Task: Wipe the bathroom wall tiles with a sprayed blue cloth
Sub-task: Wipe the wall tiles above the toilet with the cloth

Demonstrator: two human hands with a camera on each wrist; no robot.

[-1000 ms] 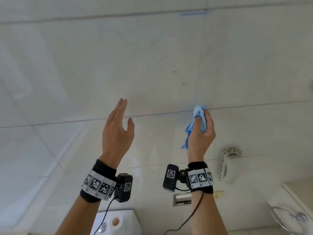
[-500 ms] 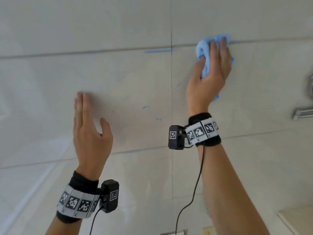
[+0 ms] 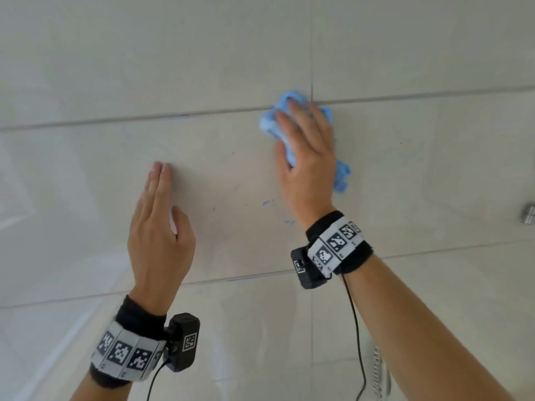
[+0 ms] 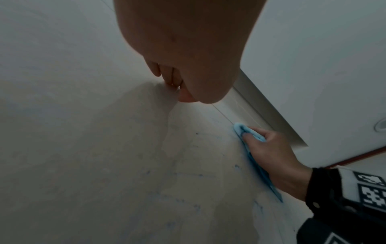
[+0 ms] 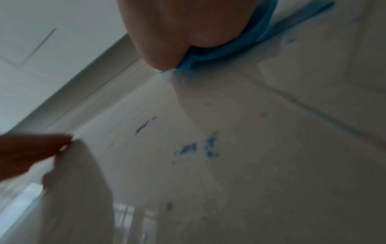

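Right hand (image 5: pixel 183 31) presses blue cloth (image 5: pixel 246 44) onto tiles (image 5: pixel 261 148).

Two bare hands are showing against the wall: one left hand (image 3: pixel 160 241) and one right hand (image 3: pixel 308 157). One crumpled light-blue cloth (image 3: pixel 273 123) is showing, along with two black wristbands carrying white strips of black-and-white square markers (image 3: pixel 128 351), one on each wrist, and two small black wrist cameras (image 3: pixel 183 342). One round silver metal fitting (image 3: pixel 529 214) is sitting at the right edge, and at least six large beige glossy wall tiles (image 3: pixel 86 175) are lying between the grout lines.
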